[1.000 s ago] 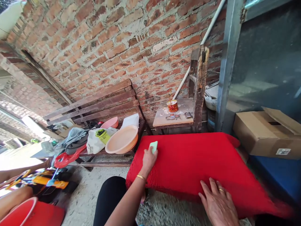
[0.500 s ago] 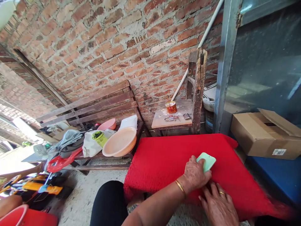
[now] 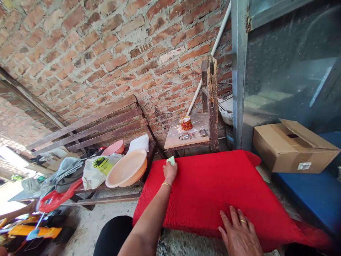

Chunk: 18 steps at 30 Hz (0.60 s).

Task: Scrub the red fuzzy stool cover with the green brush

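Observation:
A red, fuzzy cloth [image 3: 207, 185] lies spread over a low surface in front of me. Near its far left corner, my left hand [image 3: 169, 173], with a gold bracelet at the wrist, is closed around a flat, pale green plastic scraper [image 3: 171, 160]. Only the top of the scraper shows past the fingers. At the near right edge of the cloth rests my right hand [image 3: 239, 231], palm down with fingers spread and a gold ring on one of them. It holds nothing.
Beyond the cloth stands a wooden chair [image 3: 173, 141] bearing a red tin [image 3: 185, 123] and padlocks [image 3: 203, 133]. A slatted bench [image 3: 114, 121] on the left carries a peach basin [image 3: 126, 169] and bags. A cardboard box [image 3: 290, 153] sits at right on a blue surface [image 3: 309, 192].
My left hand has moved with the scraper from the cloth's right part to its far left corner. The right hand stays near the front edge. The view has shifted slightly right.

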Motion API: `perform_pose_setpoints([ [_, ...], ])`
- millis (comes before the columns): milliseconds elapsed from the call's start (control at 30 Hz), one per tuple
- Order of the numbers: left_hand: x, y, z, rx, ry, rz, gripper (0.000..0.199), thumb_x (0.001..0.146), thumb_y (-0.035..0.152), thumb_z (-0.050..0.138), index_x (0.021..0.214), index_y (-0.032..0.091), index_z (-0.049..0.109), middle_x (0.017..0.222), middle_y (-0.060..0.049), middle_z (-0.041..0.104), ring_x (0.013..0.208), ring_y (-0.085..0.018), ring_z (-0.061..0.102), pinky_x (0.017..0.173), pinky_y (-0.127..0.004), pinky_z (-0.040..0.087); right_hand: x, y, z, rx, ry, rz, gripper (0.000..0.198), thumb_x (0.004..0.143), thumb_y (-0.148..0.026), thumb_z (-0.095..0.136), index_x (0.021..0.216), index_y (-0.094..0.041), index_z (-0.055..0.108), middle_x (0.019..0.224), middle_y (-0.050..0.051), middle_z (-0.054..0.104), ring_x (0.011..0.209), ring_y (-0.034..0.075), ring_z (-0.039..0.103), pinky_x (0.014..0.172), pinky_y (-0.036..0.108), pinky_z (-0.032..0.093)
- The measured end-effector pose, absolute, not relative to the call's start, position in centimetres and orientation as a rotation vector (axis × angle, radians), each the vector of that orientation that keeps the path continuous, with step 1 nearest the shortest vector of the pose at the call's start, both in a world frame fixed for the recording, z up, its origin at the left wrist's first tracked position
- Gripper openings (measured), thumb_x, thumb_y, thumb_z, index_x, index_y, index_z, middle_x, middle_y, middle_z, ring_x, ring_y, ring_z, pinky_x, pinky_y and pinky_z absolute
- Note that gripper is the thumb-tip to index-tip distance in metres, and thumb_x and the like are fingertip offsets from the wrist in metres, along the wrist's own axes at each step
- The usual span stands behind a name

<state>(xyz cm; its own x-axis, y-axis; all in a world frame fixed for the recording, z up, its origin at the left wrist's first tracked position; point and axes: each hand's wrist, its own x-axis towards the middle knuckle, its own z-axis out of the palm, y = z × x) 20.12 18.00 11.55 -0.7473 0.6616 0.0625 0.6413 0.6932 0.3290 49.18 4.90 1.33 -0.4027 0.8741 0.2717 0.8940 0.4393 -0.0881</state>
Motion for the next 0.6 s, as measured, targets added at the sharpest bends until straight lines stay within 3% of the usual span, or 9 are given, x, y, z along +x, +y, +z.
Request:
perform_pose_setpoints([
  [133, 31.8, 21.5, 9.2, 1.290, 2.658, 0.464, 0.046, 0.084, 0.040, 0.060, 0.124, 0.018, 0.061, 0.122, -0.018, 0.057, 0.107, -0.031, 0.062, 0.089, -0.040, 0.050, 49.5, 4.8, 1.0, -1.526, -2.399, -0.070, 0.036, 0.087, -0.028, 0.054, 0.119, -0.027, 0.069, 0.129, 0.014, 0.065, 0.117, 0.039, 0.060, 0.089, 0.052, 0.048],
  [333, 45.2, 20.6, 9.1, 1.911, 1.809, 0.280, 0.060, 0.083, 0.054, 0.057, 0.135, 0.024, 0.054, 0.133, -0.016, 0.052, 0.116, -0.032, 0.055, 0.099, -0.047, 0.045, 50.0, 4.9, 0.7, -1.511, -2.443, -0.153, 0.035, 0.086, -0.027, 0.054, 0.117, -0.025, 0.070, 0.128, 0.012, 0.066, 0.115, 0.036, 0.060, 0.089, 0.049, 0.049],
  [433, 42.8, 19.2, 9.9, 1.883, 1.765, 0.314, 0.059, 0.084, 0.059, 0.054, 0.134, 0.027, 0.057, 0.126, -0.011, 0.056, 0.106, -0.027, 0.059, 0.097, -0.042, 0.047, 49.8, 4.9, 1.2, -1.514, -2.474, -0.210, 0.035, 0.086, -0.026, 0.054, 0.118, -0.026, 0.070, 0.128, 0.013, 0.066, 0.115, 0.036, 0.060, 0.088, 0.049, 0.049],
  [600, 29.5, 16.7, 10.7, 1.502, 2.369, 0.417, 0.047, 0.088, 0.042, 0.058, 0.132, 0.024, 0.058, 0.120, -0.012, 0.059, 0.103, -0.024, 0.061, 0.093, -0.035, 0.048, 49.1, 4.8, 2.4, -1.564, -2.502, -0.231, 0.036, 0.085, -0.024, 0.057, 0.118, -0.028, 0.071, 0.127, 0.014, 0.067, 0.113, 0.038, 0.063, 0.086, 0.050, 0.051],
])
